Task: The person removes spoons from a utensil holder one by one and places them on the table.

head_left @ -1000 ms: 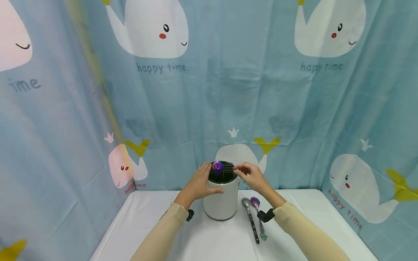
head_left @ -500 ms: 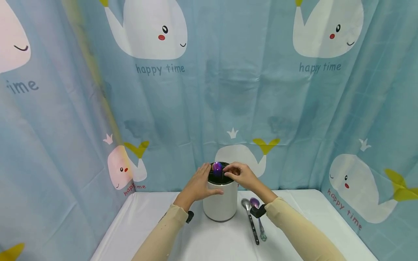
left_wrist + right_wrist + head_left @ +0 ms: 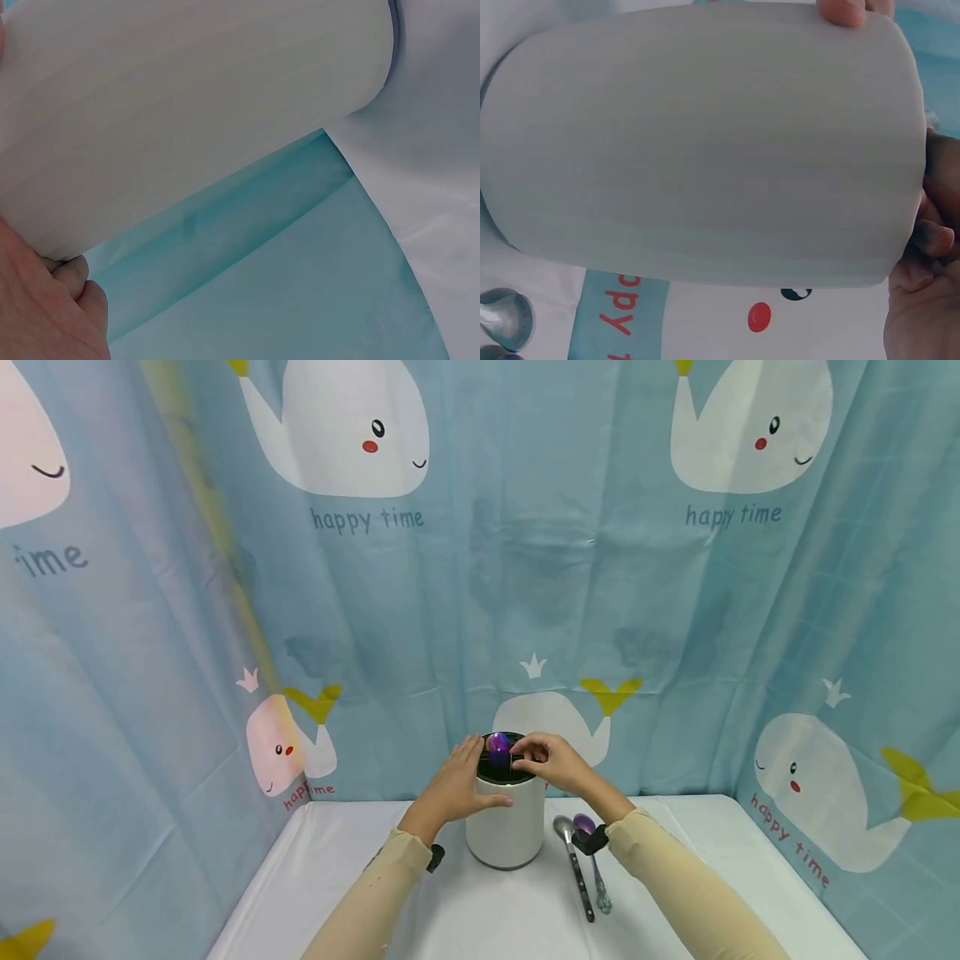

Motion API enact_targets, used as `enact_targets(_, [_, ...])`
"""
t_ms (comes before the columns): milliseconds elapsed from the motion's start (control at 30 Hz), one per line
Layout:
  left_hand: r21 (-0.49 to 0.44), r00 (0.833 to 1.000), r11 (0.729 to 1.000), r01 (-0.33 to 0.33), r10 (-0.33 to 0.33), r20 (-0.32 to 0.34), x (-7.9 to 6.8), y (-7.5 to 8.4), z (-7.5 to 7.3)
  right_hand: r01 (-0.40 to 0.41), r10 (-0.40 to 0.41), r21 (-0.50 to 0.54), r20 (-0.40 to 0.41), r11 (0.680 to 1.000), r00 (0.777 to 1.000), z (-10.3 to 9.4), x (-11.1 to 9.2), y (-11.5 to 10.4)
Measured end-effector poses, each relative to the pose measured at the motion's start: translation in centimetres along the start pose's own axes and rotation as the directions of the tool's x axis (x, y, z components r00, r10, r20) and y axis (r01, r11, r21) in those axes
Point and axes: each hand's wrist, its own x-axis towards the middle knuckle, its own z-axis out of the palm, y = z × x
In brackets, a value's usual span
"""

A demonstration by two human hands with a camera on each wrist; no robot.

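Observation:
A white cylindrical utensil holder (image 3: 506,827) stands upright on the table, with a black divider insert (image 3: 497,774) in its open top. The purple bowl of a spoon (image 3: 498,745) sticks up out of the insert. My left hand (image 3: 452,782) holds the holder's left side near the top, thumb across the front. Bent fingers of that hand show at the wall in the left wrist view. Over the right rim, my right hand (image 3: 555,763) has curled fingers, and its thumb and fingertips pinch at the insert beside the purple bowl. What lies between those fingertips is mostly hidden.
Right of the holder lie a silver spoon with a black handle (image 3: 580,881) and a purple spoon with an ornate greenish handle (image 3: 602,893). The white table (image 3: 360,877) is walled by a blue whale-print curtain (image 3: 390,610) behind and at both sides.
My right hand has moved left and slightly down, from the holder's right rim to near the middle of its top, beside the purple spoon. My left hand has kept its place.

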Motion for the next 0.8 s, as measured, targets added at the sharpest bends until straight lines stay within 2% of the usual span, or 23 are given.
enact_targets(400, [0.009, 1.0, 1.0, -0.001, 0.001, -0.002, -0.01, 0.0, -0.16, -0.036, 0.039, -0.054, 0.068, 0.998, 0.997, -0.31, 0.38, -0.2])
enact_targets(633, [0.009, 1.0, 1.0, 0.0, 0.0, 0.001, -0.01, 0.06, -0.17, -0.033, 0.037, -0.075, 0.045, 0.997, 0.998, -0.14, 0.45, -0.22])
enact_targets(800, [0.026, 1.0, 1.0, 0.002, -0.002, 0.004, 0.04, 0.1, -0.13, -0.063, 0.063, -0.039, 0.007, 0.997, 0.998, -0.03, 0.31, -0.16])
